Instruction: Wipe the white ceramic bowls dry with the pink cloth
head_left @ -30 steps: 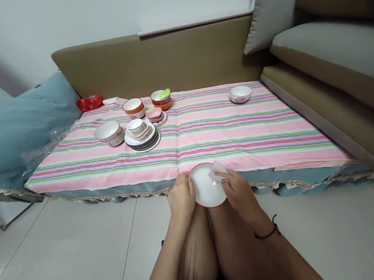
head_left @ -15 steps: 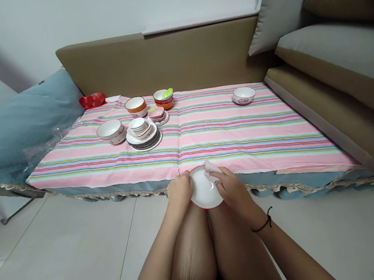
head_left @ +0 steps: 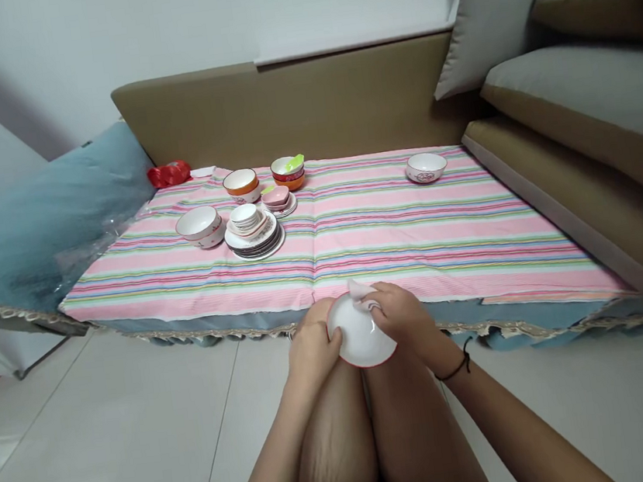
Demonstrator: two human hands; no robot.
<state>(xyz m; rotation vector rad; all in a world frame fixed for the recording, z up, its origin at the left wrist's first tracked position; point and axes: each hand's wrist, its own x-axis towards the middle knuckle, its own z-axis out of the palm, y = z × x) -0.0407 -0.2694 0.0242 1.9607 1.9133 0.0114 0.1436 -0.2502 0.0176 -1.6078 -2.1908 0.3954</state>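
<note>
A striped pink cloth (head_left: 390,225) spans mid-frame, bearing stacked bowls and plates (head_left: 266,241) left of centre. At lower centre, over the knees, there's a red-rimmed white dish (head_left: 363,345); the left hand (head_left: 312,355) grips its left rim, the right hand (head_left: 404,317) pinches a white wipe (head_left: 356,290) near its top edge.

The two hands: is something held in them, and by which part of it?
The left hand grips the plate by its left edge; the right hand holds a tissue, its far end sticking out.
</note>
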